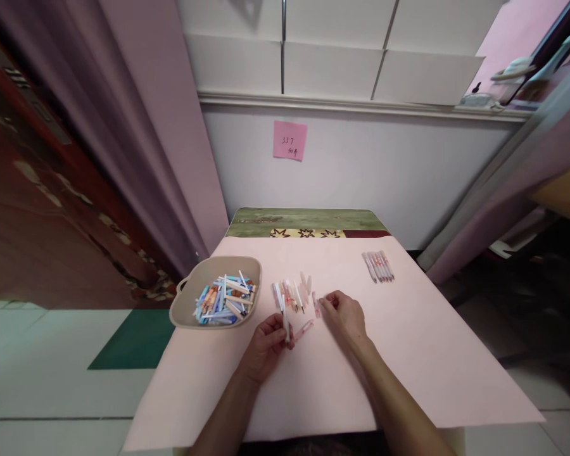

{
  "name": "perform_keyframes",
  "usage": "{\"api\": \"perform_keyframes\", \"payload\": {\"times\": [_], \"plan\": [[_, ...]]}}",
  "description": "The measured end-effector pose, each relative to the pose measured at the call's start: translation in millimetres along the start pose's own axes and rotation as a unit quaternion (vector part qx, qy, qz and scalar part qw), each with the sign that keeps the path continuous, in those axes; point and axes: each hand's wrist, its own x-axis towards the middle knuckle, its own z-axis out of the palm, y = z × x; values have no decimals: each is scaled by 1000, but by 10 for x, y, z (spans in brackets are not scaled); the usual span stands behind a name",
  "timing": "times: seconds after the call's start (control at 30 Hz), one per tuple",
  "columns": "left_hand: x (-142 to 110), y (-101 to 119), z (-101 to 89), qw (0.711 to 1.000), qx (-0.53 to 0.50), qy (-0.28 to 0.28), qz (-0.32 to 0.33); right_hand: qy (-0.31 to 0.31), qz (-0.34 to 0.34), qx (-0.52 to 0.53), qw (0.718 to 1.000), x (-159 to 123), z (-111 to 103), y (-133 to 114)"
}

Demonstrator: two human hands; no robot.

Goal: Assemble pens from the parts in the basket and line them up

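Note:
My left hand [268, 345] is closed on a slim white pen refill [285, 320], which points away from me. A clear pink pen barrel [304, 330] lies beside those fingers; whether they touch it I cannot tell. My right hand [346, 315] is pinched just right of another pinkish pen barrel [316, 305]; anything between its fingertips is too small to make out. Just beyond both hands lies a group of pen parts, with white refills [298, 295], pink barrels [287, 294] and pale pink caps [306, 283].
A beige basket [178, 315] full of blue, white and orange pen parts stands at the left table edge. A row of several pens [378, 266] lies at the far right. Pink paper [432, 373] covers the table, and a pink note [289, 140] is on the wall.

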Motion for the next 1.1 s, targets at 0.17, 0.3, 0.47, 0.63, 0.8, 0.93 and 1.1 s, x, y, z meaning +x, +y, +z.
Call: {"api": "perform_keyframes", "payload": {"times": [0.17,0.3,0.47,0.63,0.8,0.93,1.1], "plan": [[7,-2,-5,1000,-8,0,2,-4,-20,-2,1000,222,9,-75],[15,1,3,1000,-9,6,-3,-12,-30,-9,999,453,85,-169],[11,12,23,999,-21,23,-8,-36,-39,-42,998,716,205,-324],[10,11,24,999,-30,29,-10,-61,-18,-82,995,887,366,-446],[10,12,16,999,-34,37,-10,-67,8,-92,994,997,444,-531],[7,15,10,999,-33,28,-13,-59,14,-54,997,1015,336,-508],[23,10,4,999,-37,32,-14,-80,-4,41,996,660,235,-304]]}}
